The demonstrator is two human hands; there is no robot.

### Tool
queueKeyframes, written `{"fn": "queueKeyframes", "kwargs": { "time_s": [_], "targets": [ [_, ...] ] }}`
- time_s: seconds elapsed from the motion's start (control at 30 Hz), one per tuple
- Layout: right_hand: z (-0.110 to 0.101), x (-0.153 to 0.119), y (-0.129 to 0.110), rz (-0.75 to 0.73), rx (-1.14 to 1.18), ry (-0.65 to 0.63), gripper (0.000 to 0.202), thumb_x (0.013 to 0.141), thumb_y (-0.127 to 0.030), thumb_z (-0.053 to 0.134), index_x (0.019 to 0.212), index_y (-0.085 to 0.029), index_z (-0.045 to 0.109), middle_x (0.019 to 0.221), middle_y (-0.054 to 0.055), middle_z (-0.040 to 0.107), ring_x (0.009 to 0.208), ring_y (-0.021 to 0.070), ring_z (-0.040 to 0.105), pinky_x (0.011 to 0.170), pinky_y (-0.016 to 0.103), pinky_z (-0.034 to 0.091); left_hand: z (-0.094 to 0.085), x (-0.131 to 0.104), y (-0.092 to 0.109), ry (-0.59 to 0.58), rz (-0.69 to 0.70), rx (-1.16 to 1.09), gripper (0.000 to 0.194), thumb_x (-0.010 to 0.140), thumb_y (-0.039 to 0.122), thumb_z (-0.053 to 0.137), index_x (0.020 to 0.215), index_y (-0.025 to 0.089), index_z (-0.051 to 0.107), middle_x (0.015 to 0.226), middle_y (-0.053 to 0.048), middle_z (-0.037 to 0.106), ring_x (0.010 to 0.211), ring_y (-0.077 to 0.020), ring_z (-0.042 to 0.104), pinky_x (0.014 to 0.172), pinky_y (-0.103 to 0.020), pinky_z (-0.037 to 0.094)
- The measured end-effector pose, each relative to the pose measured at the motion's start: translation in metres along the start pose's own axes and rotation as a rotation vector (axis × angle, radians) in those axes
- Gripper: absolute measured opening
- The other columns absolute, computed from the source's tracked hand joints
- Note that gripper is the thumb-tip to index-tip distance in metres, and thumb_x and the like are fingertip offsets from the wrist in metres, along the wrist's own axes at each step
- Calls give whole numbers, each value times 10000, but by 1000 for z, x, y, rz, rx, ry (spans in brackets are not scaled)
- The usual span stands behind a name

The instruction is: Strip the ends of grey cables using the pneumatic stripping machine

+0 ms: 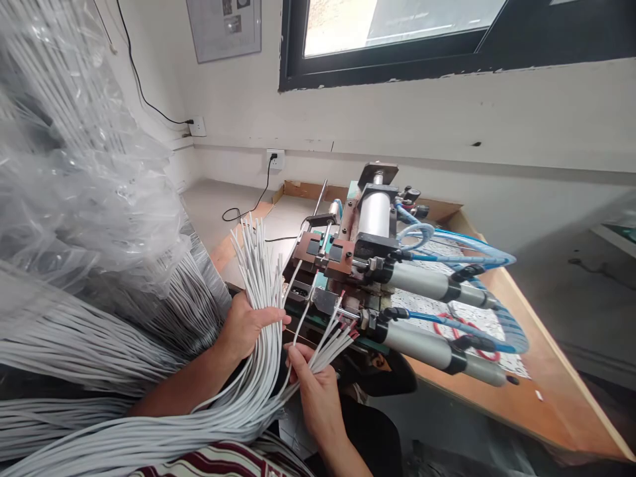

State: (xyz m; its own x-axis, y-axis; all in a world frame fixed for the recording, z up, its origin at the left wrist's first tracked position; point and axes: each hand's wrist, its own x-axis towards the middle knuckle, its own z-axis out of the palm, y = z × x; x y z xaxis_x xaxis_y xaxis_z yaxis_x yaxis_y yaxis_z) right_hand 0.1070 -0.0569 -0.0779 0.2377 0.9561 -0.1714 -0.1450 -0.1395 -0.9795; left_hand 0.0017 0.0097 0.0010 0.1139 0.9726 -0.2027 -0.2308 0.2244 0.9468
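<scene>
My left hand (248, 326) is closed round a thick bundle of light grey cables (258, 271), whose ends fan upward above the thumb. To its right, my right hand (315, 381) grips a smaller group of grey cables (330, 348) between thumb and fingers. Reddish inner wires show at the tips of this group. One cable from the right hand runs up to the jaws of a pneumatic wire-stripping machine (325, 301), just beyond both hands. Whether the jaws touch that cable I cannot make out. The cables trail down across my lap to the left.
Large plastic-wrapped cable bundles (94, 331) crowd the left side. Air cylinders (422, 285) and blue hoses (462, 255) extend right from the machine over a wooden-edged bench (551, 404). A plugged-in black cord (268, 179) hangs from a wall socket behind.
</scene>
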Motion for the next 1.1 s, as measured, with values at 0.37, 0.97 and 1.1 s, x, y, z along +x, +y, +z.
{"fn": "queueKeyframes", "kwargs": {
  "time_s": [0.37,0.97,1.1],
  "targets": [
    [-11,14,44,-81,-395,16,230,678,-407,623,763,-201,680,744,84,643,721,233,568,636,319,401,-2,1,-4,4,22,-10,216,509,123,720,703,120,625,604,-2,630,565,-152,598,538,-254,483],
    [3,19,-21,74,508,21,230,645,-383,690,633,-158,644,535,-19,518,477,84,393,467,212,307,-1,12,-2,-27,161,116,224,533,129,724,733,130,622,637,8,613,586,-132,556,585,-250,457],
    [3,22,-25,129,582,37,230,624,-380,705,616,-162,631,535,-24,498,474,79,387,460,206,308,0,13,-1,-24,202,160,246,515,121,726,739,134,626,646,17,606,597,-130,538,595,-251,447]
  ]
}}
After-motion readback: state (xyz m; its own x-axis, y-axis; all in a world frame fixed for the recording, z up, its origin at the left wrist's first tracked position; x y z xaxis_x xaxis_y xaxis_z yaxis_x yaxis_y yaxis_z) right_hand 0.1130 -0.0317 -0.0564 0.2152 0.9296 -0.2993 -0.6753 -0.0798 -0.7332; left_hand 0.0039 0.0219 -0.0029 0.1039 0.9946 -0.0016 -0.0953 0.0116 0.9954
